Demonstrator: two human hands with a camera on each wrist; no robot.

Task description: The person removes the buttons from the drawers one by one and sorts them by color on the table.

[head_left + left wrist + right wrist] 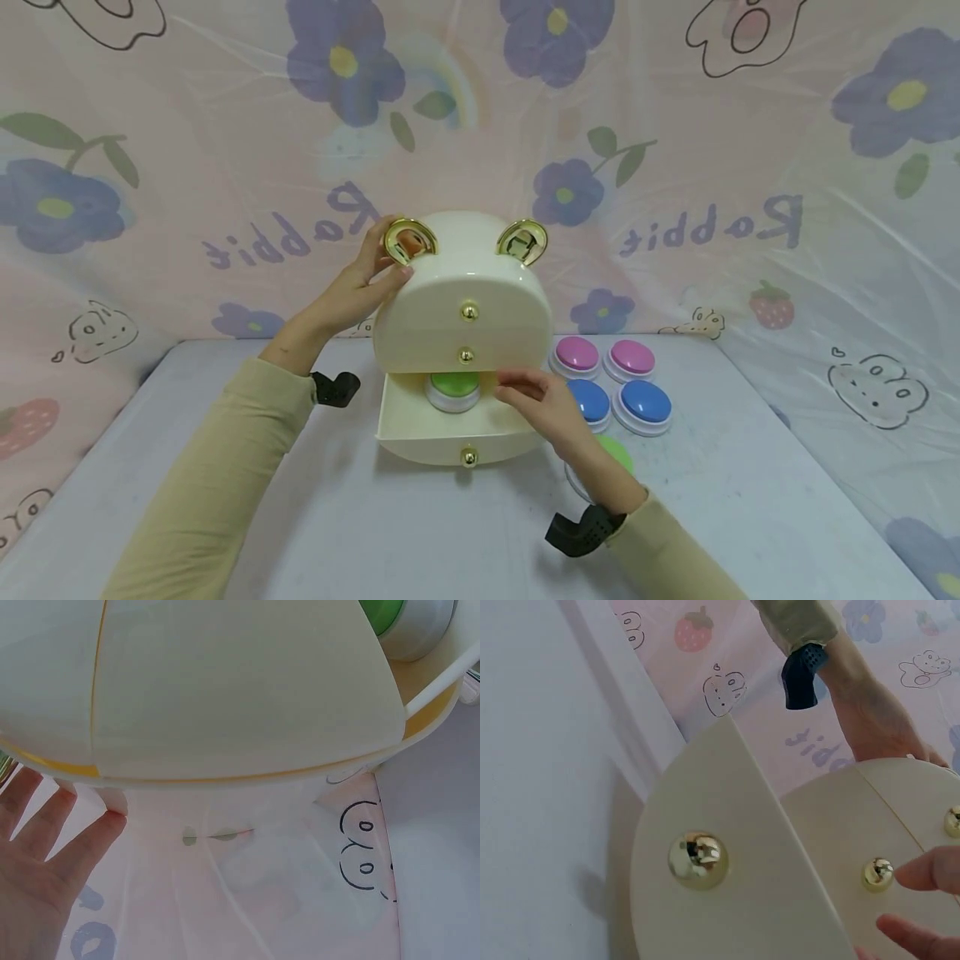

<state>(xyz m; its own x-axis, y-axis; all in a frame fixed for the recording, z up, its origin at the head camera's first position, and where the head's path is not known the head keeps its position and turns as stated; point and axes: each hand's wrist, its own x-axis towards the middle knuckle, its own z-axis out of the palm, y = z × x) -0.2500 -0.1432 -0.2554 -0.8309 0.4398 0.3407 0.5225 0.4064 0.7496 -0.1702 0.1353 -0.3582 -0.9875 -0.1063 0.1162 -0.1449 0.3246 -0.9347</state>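
A cream drawer box [472, 250] with two gold-rimmed ears and round gold knobs stands upright on the table. Its bottom drawer [401, 421] is pulled out, and a green-topped round push button [454, 392] with a white base sits inside towards the back. My left hand [363, 283] holds the box's upper left side, thumb in front below the ear and fingers reaching behind it. Over the drawer's right side hovers my right hand [543, 407], fingers loosely bent and apart with nothing between them. In the right wrist view, its fingers [930, 870] overlap the box front beside a gold knob [878, 874].
To the right of the box stand two pink push buttons [577, 353], two blue ones [646, 402] and a green one [617, 452], the last partly hidden by my right forearm. A patterned cloth [480, 158] hangs behind the white table [420, 542].
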